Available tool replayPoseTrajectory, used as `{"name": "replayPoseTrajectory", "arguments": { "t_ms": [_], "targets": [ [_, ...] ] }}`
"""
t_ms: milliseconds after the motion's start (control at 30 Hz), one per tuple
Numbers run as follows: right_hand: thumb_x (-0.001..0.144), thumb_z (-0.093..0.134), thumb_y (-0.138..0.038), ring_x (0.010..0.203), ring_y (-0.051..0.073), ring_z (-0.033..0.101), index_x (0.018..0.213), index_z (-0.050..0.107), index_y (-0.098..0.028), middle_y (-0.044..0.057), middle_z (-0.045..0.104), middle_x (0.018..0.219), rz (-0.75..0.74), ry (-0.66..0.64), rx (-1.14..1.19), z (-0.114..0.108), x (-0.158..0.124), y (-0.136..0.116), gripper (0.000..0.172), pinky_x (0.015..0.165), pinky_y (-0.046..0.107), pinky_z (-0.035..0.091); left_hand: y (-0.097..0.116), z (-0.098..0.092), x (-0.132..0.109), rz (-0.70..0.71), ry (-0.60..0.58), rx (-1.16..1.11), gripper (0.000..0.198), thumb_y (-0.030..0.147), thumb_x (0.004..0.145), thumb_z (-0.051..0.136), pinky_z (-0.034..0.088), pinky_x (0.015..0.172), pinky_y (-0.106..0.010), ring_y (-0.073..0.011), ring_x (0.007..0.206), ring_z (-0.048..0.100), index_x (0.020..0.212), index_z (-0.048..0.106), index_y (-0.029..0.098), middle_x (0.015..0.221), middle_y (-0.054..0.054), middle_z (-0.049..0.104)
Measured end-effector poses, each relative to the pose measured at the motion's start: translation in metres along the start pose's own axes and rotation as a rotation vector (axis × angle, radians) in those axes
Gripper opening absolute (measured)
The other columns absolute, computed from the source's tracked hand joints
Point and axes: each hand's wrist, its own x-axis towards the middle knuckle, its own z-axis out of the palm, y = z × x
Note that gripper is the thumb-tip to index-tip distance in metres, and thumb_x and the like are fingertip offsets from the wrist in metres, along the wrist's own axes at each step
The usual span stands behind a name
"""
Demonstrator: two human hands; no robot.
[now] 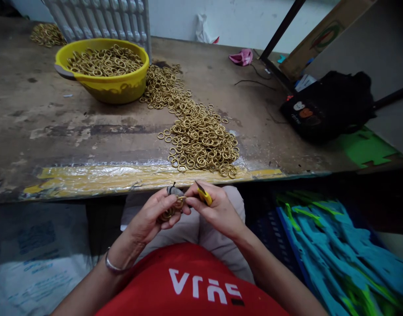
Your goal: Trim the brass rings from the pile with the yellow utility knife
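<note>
My left hand (158, 208) is closed around several brass-coloured metal rings (167, 214); a grey wrap tied with black cord covers one of its fingertips. My right hand (214, 206) grips a small yellow-handled knife (204, 194), its dark pointed tip showing above the fingers. The thumb and finger of that hand meet the left fingers at one ring. Both hands are over my lap, just off the table's front edge. Beyond them a heap of matching rings (201, 140) spreads across the wooden table (73, 131).
A yellow basin (112, 90) full of rings stands at the back left, before a ribbed radiator (102, 22). A black bag (329, 105) and a pink cloth (241, 57) lie at right. Below are turquoise and green pieces (346, 245) and a white sack (40, 259).
</note>
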Motion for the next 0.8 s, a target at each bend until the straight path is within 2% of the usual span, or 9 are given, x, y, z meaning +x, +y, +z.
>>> {"name": "replayPoseTrajectory", "arguments": {
  "t_ms": [100,267,400,467,600,700,800],
  "targets": [
    [0.093,0.055,-0.027,0.072,0.014,0.055,0.079,0.063,-0.017,0.002,0.058,0.075,-0.062,-0.038,-0.042,-0.001,0.001,0.003,0.019,0.069,0.027,0.043,-0.003,-0.003,0.002,0.002,-0.011,-0.001,0.038,0.049,0.086,0.062,0.021,0.037,-0.014,-0.0034,0.042,0.041,0.099,0.059,0.013,0.079,-0.009,0.069],
    [0.095,0.052,-0.027,0.073,0.014,0.054,0.082,0.061,-0.017,0.002,0.058,0.077,-0.143,-0.060,-0.080,-0.002,0.002,0.002,0.019,0.067,0.026,0.042,-0.001,-0.003,0.003,-0.068,-0.083,-0.002,0.036,0.044,0.077,0.074,0.022,0.036,-0.014,-0.0022,0.042,0.041,0.087,0.061,0.012,0.077,-0.007,0.067],
    [0.094,0.053,-0.022,0.076,0.014,0.056,0.085,0.061,-0.018,0.003,0.060,0.081,-0.147,-0.025,-0.088,-0.001,-0.002,0.004,0.013,0.070,0.025,0.044,0.003,0.000,0.003,-0.086,-0.121,-0.005,0.038,0.045,0.073,0.078,0.023,0.037,-0.014,-0.0015,0.040,0.037,0.079,0.064,0.010,0.060,0.000,0.058],
    [0.092,0.052,-0.014,0.080,0.015,0.058,0.091,0.061,-0.018,0.004,0.061,0.086,-0.115,0.023,-0.158,0.001,-0.007,0.007,0.009,0.073,0.026,0.045,0.003,0.001,0.003,-0.058,-0.077,0.025,0.037,0.045,0.074,0.077,0.024,0.037,-0.014,-0.0018,0.039,0.035,0.077,0.064,0.010,0.052,0.003,0.052],
    [0.081,0.050,-0.001,0.079,0.017,0.058,0.100,0.061,-0.017,0.005,0.061,0.091,-0.021,-0.011,-0.435,0.004,-0.019,0.012,0.027,0.070,0.027,0.044,-0.001,0.001,0.002,0.012,0.080,0.097,0.032,0.041,0.075,0.076,0.027,0.036,-0.014,-0.0032,0.040,0.039,0.077,0.062,0.012,0.054,0.002,0.056],
    [0.077,0.049,0.001,0.074,0.017,0.057,0.097,0.061,-0.016,0.005,0.061,0.089,0.045,-0.048,-0.618,0.006,-0.023,0.013,0.029,0.065,0.026,0.042,-0.005,0.002,0.001,0.024,0.163,0.132,0.031,0.039,0.073,0.077,0.030,0.037,-0.013,-0.0045,0.043,0.044,0.080,0.061,0.013,0.059,0.001,0.060],
    [0.079,0.048,0.000,0.074,0.017,0.058,0.096,0.061,-0.016,0.006,0.062,0.089,0.075,-0.068,-0.718,0.009,-0.022,0.011,0.027,0.064,0.026,0.041,-0.007,0.003,0.001,0.043,0.210,0.165,0.029,0.037,0.074,0.076,0.032,0.038,-0.013,-0.0053,0.044,0.046,0.080,0.061,0.014,0.057,0.002,0.059]
  ]
}}
